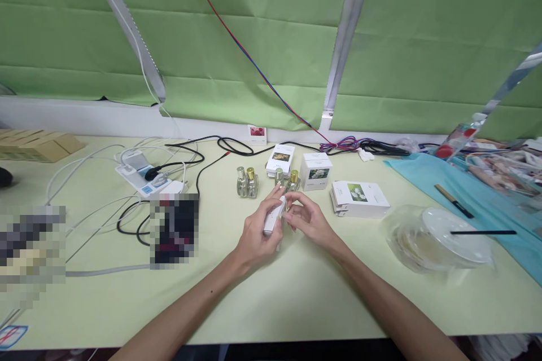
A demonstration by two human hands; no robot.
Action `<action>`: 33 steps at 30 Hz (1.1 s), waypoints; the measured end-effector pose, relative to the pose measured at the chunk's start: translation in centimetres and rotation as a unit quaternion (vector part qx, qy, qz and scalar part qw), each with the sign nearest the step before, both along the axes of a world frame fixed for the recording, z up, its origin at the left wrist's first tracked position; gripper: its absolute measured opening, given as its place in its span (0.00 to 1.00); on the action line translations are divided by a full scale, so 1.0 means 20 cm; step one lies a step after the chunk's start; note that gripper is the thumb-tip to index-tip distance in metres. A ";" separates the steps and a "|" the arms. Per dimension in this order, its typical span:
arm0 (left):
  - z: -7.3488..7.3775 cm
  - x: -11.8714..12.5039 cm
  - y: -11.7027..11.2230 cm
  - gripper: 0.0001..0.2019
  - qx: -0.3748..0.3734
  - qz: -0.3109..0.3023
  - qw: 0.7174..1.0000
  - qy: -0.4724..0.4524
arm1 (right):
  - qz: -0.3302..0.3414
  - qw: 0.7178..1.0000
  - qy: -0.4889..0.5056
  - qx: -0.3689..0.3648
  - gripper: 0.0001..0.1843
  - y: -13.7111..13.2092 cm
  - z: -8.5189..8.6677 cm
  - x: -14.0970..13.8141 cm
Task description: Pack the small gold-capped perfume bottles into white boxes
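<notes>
My left hand [254, 235] is wrapped round a small white cardboard box [272, 221], held tilted above the table. At the box's right side, my right hand [312, 219] has its fingers bent, with thumb and fingertips at the edge; the exact grip is partly hidden. Just beyond my hands stand small glass bottles [293, 182] with gold and pale green caps, partly covered by my fingers. Another pair of glass bottles [247, 185] is to their left. Behind lie flat white boxes [281, 160], and a white box with a flower picture [317, 172] stands upright.
More white boxes [359, 199] lie stacked on the right. Beyond them are a bagged round container [440, 242], a teal cloth [417, 172], a knife [454, 201] and a plastic bottle [461, 135]. A power strip [141, 177] with tangled cables occupies the left; brown cartons [40, 145] sit far left.
</notes>
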State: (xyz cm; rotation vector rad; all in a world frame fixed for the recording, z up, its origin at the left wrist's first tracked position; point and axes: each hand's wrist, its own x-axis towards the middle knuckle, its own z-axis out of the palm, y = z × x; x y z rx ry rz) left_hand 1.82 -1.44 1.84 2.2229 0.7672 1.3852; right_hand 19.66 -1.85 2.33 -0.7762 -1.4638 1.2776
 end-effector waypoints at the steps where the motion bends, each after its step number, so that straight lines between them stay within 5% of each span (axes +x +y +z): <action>1: 0.00 0.00 0.00 0.16 0.001 -0.001 1.000 0.000 | -0.001 1.000 -0.002 0.002 0.20 0.00 0.00 0.00; 33: 0.01 0.00 0.01 0.11 0.041 -0.025 0.999 0.006 | -0.068 0.997 0.034 -0.022 0.18 0.02 0.00 -0.02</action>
